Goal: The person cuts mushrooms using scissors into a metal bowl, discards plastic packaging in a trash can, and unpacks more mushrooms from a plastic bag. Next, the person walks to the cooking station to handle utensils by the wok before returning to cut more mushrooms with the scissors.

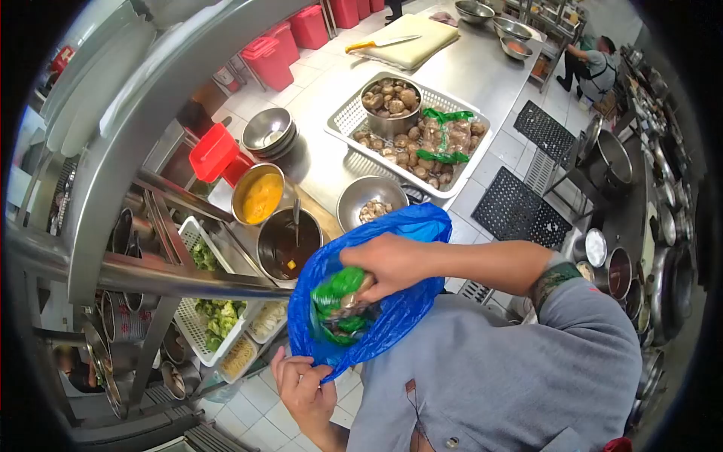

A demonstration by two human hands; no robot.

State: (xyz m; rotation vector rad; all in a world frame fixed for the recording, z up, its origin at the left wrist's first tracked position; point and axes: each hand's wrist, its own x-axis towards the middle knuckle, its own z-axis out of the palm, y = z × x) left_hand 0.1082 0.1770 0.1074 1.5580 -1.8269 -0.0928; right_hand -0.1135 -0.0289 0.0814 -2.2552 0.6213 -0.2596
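Observation:
A blue plastic bag hangs open in front of my body. My left hand pinches its lower rim. Inside the bag's mouth, my right hand has its fingers closed round a green-tied package of mushrooms. Beyond the bag, a white perforated tray on the steel table holds loose mushrooms, a metal pot of mushrooms and another green-tied package. A steel bowl with cut pieces stands just past the bag's far rim.
Left of the bag are a dark sauce pot, an orange-filled pot and stacked bowls. A knife lies on a cutting board. Metal shelf rails run close on the left. Another person sits at the back right.

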